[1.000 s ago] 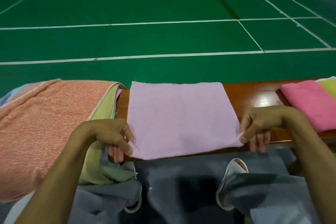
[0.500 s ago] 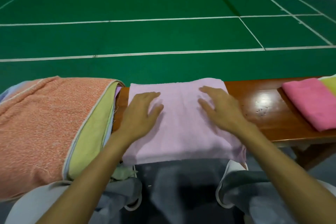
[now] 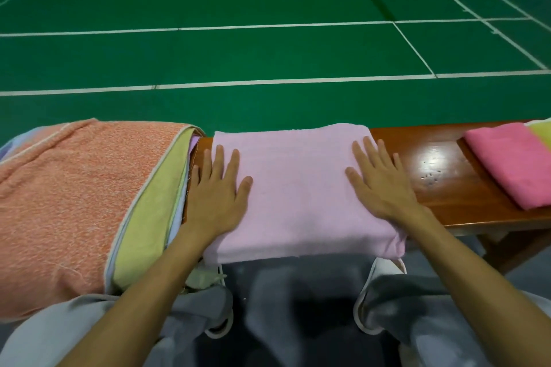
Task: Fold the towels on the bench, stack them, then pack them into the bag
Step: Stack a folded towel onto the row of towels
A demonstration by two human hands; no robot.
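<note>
A: Where is the light pink towel point(image 3: 301, 188)?
B: It lies folded on the brown desk point(image 3: 441, 188), right in the middle. Its near edge hangs a bit over the front of the desk.
A: What are the hands doing?
B: Both lie flat on it. The left hand point(image 3: 217, 194) rests on the towel's left side and the right hand point(image 3: 381, 185) rests on its right side, with the fingers straight and spread.
A: Is either grip holding something?
B: No. Each grip is loose and flat and holds nothing. The palms just lie on the cloth.
A: What sits next to the towel?
B: On the left there is a pile, just beside it. An orange towel point(image 3: 74, 188) is on top and a yellow-green towel point(image 3: 149, 211) peeks out under it. There is more cloth below, but I cannot tell how much.
A: And on the right?
B: A bright pink towel point(image 3: 507, 164) lies folded on the desk, well apart from the light pink one. A yellow towel point(image 3: 541, 134) touches its far side.
A: Anything else?
B: 2 white shoes point(image 3: 380, 272) show below the desk. Behind the desk is a green floor point(image 3: 268, 53) with white lines point(image 3: 268, 82).
</note>
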